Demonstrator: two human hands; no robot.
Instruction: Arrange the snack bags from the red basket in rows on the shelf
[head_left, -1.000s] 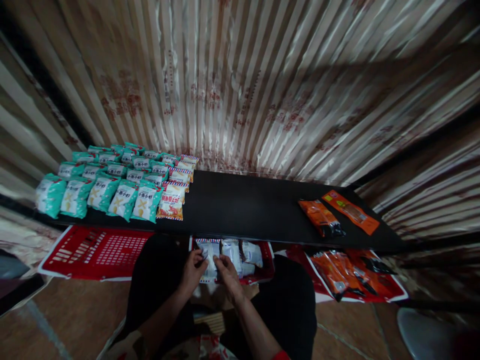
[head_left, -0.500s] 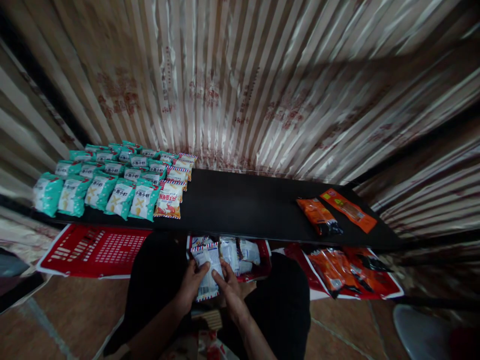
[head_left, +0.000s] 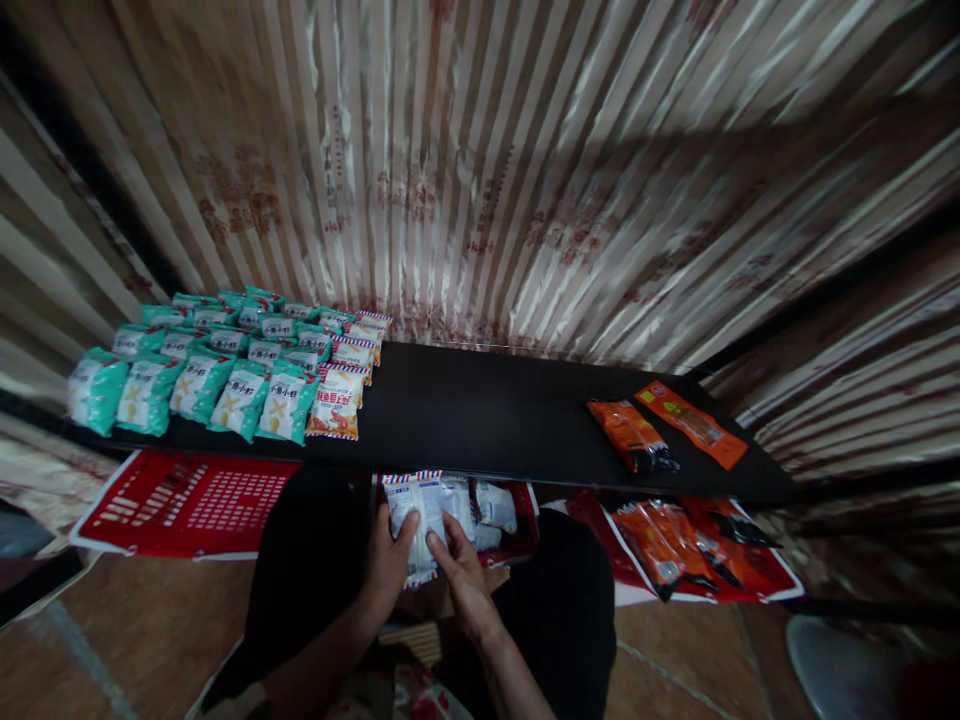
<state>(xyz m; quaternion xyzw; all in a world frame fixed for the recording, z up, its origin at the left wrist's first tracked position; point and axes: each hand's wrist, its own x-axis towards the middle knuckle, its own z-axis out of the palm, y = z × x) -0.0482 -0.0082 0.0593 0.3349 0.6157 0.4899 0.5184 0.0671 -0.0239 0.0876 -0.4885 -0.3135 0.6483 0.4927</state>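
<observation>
My left hand (head_left: 388, 562) and my right hand (head_left: 459, 566) together grip a white snack packet with a red-and-blue striped border (head_left: 418, 517), held upright just below the front edge of the black table (head_left: 480, 415). Behind the packet, a red basket (head_left: 527, 520) holds more white packets (head_left: 487, 505). On the table's left, rows of teal snack packets (head_left: 217, 365) lie beside a column of orange-and-white striped-border packets (head_left: 341, 390).
Two orange packets (head_left: 664, 428) lie on the table's right end. A red basket (head_left: 187, 490) sits under the left side, and another one with several orange packets (head_left: 694, 550) sits under the right. A striped curtain (head_left: 480, 170) hangs behind. A grey stool edge (head_left: 840, 660) shows at bottom right.
Both hands lifted one white striped-border packet out of the middle basket and raised it toward the table edge. Everything on the table stayed put.
</observation>
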